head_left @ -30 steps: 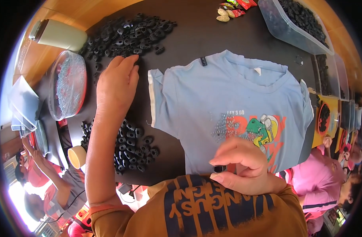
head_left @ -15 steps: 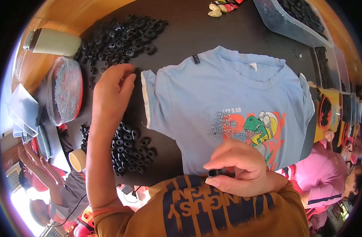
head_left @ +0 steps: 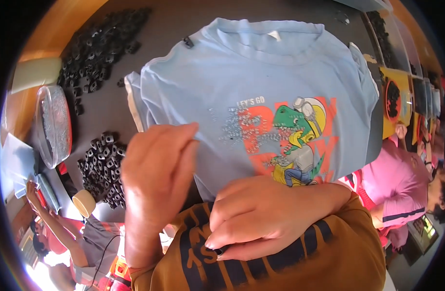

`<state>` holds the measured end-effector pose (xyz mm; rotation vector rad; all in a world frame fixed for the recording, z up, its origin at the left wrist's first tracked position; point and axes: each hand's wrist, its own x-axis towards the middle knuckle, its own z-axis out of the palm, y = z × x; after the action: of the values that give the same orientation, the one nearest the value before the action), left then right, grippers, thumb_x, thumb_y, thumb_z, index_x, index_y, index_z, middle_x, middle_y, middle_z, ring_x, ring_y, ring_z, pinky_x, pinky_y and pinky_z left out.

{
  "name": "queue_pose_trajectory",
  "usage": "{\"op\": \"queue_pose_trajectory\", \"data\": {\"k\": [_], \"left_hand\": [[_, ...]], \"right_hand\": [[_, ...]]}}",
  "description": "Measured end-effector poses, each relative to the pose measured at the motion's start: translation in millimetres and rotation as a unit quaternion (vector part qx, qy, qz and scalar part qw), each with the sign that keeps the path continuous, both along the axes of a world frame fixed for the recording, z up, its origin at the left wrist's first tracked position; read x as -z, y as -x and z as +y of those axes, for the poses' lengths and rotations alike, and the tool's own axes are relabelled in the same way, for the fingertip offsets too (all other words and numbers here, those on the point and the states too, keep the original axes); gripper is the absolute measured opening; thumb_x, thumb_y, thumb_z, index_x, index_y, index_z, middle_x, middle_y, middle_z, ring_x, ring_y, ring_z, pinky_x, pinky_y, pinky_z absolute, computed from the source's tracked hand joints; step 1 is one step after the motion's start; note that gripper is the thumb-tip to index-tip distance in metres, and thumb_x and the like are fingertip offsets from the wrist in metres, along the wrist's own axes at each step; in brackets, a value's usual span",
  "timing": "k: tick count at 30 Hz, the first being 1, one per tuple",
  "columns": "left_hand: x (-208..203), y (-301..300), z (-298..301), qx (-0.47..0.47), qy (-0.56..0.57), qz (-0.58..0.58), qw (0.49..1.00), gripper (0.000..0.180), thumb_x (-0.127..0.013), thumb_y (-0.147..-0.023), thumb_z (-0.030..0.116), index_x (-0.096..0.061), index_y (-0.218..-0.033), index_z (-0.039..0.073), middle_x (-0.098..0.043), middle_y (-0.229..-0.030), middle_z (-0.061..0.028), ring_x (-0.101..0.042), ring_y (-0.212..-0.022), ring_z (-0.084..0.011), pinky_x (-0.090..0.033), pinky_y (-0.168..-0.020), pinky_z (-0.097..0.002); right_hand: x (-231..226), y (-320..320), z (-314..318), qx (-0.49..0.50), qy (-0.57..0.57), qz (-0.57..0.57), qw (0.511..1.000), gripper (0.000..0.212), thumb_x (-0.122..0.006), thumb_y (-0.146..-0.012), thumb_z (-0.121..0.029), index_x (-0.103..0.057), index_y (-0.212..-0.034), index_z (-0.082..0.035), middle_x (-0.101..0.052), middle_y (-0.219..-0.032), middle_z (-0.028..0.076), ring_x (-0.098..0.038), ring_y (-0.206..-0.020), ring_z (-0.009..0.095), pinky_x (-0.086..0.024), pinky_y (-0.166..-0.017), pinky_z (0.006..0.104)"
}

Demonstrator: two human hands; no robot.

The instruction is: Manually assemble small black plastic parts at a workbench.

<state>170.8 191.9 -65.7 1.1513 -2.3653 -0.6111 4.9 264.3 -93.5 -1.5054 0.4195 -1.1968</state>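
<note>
My right hand (head_left: 268,218) is over my lap at the shirt's near edge, with a small black plastic piece (head_left: 222,250) pinched between thumb and fingers. Most of that piece is hidden by the fingertips. Slightly blurred, my left hand (head_left: 159,169) hovers above the left side of the light blue T-shirt (head_left: 217,77), fingers bent together; whatever they hold is hidden. Many tiny silvery metal bits (head_left: 242,128) lie scattered on the shirt's printed front. Left of my left hand is a pile of small black toothed plastic pieces (head_left: 103,167).
Another heap of black pieces (head_left: 96,48) lies at the far left. A clear round tub (head_left: 55,126) of silvery bits and a cream cup (head_left: 84,202) stand along the left edge. Bins (head_left: 407,43) line the right side. People sit on both sides, one in pink (head_left: 402,179).
My left hand has come from beside the far heap toward me and over the shirt. My right hand has shifted nearer my body and left, still pinching the black piece. The whole view has shifted.
</note>
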Motion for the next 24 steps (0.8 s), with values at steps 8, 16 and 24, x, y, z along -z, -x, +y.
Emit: {"op": "queue_pose_trajectory", "data": {"k": [8,16,24], "left_hand": [[23,20,2,0.019,0.028,-0.056,0.998,0.019,-0.067,-0.074,0.002,-0.065,-0.093,0.005,-0.060,-0.084,-0.0096,-0.057,-0.072,-0.0289,-0.045,-0.066,-0.0370],[29,25,-5,-0.014,0.021,-0.086,0.996,0.019,-0.067,-0.076,0.006,-0.064,-0.094,0.006,-0.059,-0.087,-0.0083,-0.058,-0.075,-0.0293,-0.046,-0.067,-0.0381],[22,21,-4,-0.027,-0.038,-0.018,0.999,0.017,-0.069,-0.073,0.003,-0.063,-0.088,0.005,-0.057,-0.083,-0.0082,-0.056,-0.066,-0.0257,-0.046,-0.060,-0.0331]], "right_hand": [[0,0,6,0.020,0.003,0.001,1.000,0.017,-0.071,-0.077,-0.009,-0.063,-0.092,-0.005,-0.058,-0.080,0.005,-0.056,-0.065,0.022,-0.043,-0.054,0.0327],[-3,3,6,0.054,-0.037,-0.001,0.998,0.020,-0.073,-0.076,-0.007,-0.064,-0.093,-0.003,-0.060,-0.081,0.006,-0.058,-0.067,0.022,-0.044,-0.056,0.0317],[-7,13,1,0.103,-0.128,0.006,0.986,0.030,-0.075,-0.071,-0.001,-0.065,-0.099,0.001,-0.063,-0.082,0.008,-0.059,-0.070,0.018,-0.042,-0.055,0.0270]]}}
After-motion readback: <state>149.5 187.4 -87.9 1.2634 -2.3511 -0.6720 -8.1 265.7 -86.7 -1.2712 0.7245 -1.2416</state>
